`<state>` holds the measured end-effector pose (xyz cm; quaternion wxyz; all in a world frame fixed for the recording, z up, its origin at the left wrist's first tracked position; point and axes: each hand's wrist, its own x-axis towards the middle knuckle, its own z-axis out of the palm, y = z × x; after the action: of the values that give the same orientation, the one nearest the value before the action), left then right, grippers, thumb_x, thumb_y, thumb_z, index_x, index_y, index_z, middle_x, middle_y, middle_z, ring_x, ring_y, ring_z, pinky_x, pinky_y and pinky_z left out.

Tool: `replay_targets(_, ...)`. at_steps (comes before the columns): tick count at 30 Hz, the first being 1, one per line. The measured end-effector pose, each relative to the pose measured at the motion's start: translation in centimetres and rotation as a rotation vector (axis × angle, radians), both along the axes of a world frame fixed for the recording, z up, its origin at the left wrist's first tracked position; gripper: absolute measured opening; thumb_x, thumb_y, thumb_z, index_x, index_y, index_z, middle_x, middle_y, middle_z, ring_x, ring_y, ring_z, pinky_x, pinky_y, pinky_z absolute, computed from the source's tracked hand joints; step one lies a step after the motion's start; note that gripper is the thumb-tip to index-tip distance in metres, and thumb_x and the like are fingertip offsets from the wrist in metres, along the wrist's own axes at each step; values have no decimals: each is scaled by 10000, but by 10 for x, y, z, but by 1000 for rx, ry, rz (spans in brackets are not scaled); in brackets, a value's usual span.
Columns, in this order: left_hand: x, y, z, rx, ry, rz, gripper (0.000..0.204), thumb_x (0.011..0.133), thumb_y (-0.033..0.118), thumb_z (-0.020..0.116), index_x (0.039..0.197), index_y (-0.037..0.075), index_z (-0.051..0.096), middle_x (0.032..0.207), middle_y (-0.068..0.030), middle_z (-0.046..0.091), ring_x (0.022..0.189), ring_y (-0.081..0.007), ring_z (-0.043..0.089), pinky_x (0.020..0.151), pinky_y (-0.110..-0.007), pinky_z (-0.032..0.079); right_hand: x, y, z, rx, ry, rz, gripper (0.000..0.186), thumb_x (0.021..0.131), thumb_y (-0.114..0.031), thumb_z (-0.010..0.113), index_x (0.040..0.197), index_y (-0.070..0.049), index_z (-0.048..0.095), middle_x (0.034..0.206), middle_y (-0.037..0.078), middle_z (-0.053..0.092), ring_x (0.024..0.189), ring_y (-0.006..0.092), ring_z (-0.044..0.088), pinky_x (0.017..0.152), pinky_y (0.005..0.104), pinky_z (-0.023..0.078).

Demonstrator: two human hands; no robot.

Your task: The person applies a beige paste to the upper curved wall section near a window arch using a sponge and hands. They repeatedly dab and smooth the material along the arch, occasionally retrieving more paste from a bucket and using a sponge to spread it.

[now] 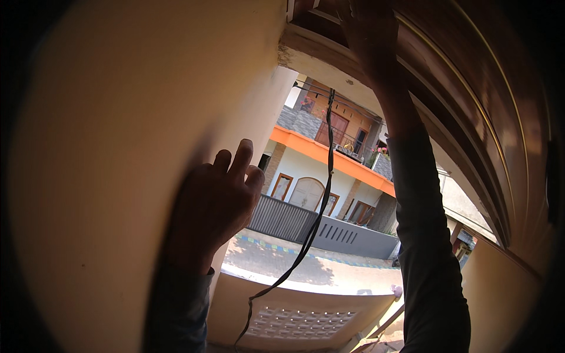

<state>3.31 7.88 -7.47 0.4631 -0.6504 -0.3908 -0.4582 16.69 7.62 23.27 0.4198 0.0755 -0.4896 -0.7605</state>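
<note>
Against the smooth beige wall [135,117], my left hand [215,209] is raised with a few fingers stretched up and apart. Nothing shows in it; whether the fingertips touch the wall is hard to tell. My right hand [372,44] reaches high to the glossy brown ceiling panels [465,65], close to a framed panel edge at the top. Its fingers are dark and run into the picture's upper rim, so their grip is hidden. Between my arms a twisted black cable [328,176] hangs from near the pale beam [326,73], apart from both hands.
Below is a low beige parapet with a perforated block section [300,322]. Beyond it lie a sunlit street [282,256], a grey fence [285,219] and a two-storey house with an orange band [329,154]. Another beige wall [500,294] stands on the right.
</note>
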Motion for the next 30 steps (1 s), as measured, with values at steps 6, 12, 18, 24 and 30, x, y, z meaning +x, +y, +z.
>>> replay_targets(6,2,2,0,-16,-7,-23,234,803,164,800,990,48,718,1275,-132,619,877,-220,657,685,-364,572,5,20,-4,259,180,-445,136,879,-129,651,1012,-102,636,1004,163,585,781,311,682,567,390,582)
replay_targets(12,-1,-2,-1,-13,-34,-4,219,806,154,787,979,44,712,1292,-135,613,895,-227,656,693,-376,572,8,-1,8,185,78,-474,162,870,-165,662,1019,-119,617,948,130,534,779,278,644,578,364,565)
replay_targets(18,1,-4,-1,-33,-21,11,227,817,160,770,1001,47,701,1310,-128,604,927,-225,654,693,-370,579,139,-36,-5,149,259,-792,412,962,-183,629,1343,-56,539,1136,154,601,1034,295,684,814,404,605)
replay_targets(24,-2,-3,-1,-27,-7,47,227,816,165,773,1002,53,707,1317,-130,605,932,-220,653,710,-365,580,151,-62,-40,-287,194,-463,366,901,-136,742,1256,-159,655,1136,105,620,973,285,692,803,435,597)
replay_targets(30,-6,-15,0,3,-38,49,223,817,171,775,997,55,713,1296,-120,617,904,-213,655,708,-359,580,45,-7,-5,-60,37,-414,195,885,-129,664,1078,-136,637,977,111,564,822,269,658,648,379,583)
